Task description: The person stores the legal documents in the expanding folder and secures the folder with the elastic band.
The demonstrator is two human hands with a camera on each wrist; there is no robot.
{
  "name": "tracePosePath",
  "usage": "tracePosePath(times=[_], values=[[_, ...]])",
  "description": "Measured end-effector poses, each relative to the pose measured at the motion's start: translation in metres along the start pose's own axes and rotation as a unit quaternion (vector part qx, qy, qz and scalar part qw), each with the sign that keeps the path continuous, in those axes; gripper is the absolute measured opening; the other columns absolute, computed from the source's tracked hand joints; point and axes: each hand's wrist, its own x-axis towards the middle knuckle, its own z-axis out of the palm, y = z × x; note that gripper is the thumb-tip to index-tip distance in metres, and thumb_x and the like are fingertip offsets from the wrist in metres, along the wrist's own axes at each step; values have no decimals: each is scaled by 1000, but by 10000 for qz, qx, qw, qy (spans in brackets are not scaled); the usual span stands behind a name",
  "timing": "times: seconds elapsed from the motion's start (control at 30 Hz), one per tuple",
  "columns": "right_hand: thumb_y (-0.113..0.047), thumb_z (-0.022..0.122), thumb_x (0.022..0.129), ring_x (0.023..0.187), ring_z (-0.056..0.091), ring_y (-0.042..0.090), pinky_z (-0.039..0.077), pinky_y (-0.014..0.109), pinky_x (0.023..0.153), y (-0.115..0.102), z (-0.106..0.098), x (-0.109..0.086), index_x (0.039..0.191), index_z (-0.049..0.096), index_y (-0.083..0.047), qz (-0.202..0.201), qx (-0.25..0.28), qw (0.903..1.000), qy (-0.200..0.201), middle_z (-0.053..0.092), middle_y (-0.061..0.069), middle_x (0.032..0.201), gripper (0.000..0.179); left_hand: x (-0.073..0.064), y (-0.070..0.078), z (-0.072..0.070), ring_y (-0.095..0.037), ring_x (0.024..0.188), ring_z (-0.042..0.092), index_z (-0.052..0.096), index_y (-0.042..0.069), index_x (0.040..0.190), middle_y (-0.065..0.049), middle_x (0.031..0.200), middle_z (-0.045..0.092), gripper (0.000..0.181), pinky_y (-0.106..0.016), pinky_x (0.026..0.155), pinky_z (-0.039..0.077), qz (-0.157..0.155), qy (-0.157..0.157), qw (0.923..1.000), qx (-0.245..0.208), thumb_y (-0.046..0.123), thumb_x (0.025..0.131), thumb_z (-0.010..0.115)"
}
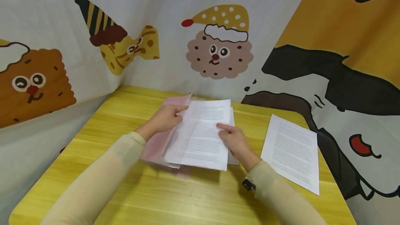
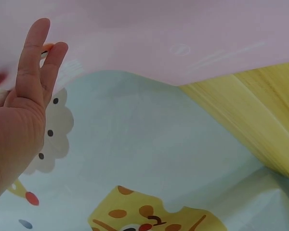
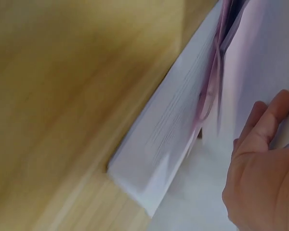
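A translucent pink plastic folder (image 1: 157,145) is at the middle of the table, partly over a printed paper sheet (image 1: 206,141). My left hand (image 1: 165,118) pinches the folder near its upper part, index finger pointing right. In the left wrist view the pink plastic (image 2: 135,43) spreads above and behind the raised fingers (image 2: 31,62). My right hand (image 1: 235,141) pinches the printed sheet at its right edge. Another white sheet edge (image 1: 232,155) shows behind it. In the right wrist view, layers of pink plastic (image 3: 209,91) and paper stand beside the right hand (image 3: 260,178).
A separate printed sheet (image 1: 290,152) lies flat at the right of the yellow wooden table (image 1: 162,197). Behind the table hangs a cartoon-printed cloth (image 1: 150,75). A small black device (image 1: 249,185) is on the right wrist.
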Motion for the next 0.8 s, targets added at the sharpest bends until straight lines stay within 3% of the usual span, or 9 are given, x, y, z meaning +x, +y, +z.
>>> tracePosePath(times=[0.23,0.43,0.6,0.67,0.8], values=[[-15,61,95,94,67,18,58,29,72,-2,33,-1,129,67,-16,-53,43,10000,25,61,9,134,35,2,5,1,-8,40,38,54,15,143,5,50,31,52,-24,41,38,-73,34,9999,76,14,91,52],[-14,61,95,98,65,15,55,24,75,-1,59,5,132,65,-13,-130,34,9997,-226,57,8,140,37,3,4,7,-9,39,41,55,17,143,0,51,44,52,-24,41,41,-163,80,9998,1,14,91,53],[-16,62,94,92,64,17,58,29,72,0,53,3,129,67,-17,136,15,9997,-194,59,7,130,36,4,3,10,-10,39,43,54,16,143,-7,56,51,53,-23,40,39,-135,102,9998,-121,13,90,53],[-15,63,94,90,63,19,60,33,71,1,45,1,126,68,-16,267,92,9995,-145,61,9,123,33,4,3,9,-9,39,43,55,15,142,-9,66,61,52,-23,40,39,-101,162,9997,-120,12,91,54],[-9,65,92,87,64,24,62,38,71,1,33,-2,122,69,-10,386,357,9982,-278,62,13,113,30,4,3,5,-9,40,42,57,15,141,-13,77,68,50,-24,40,40,-81,266,9996,-49,12,91,54]])
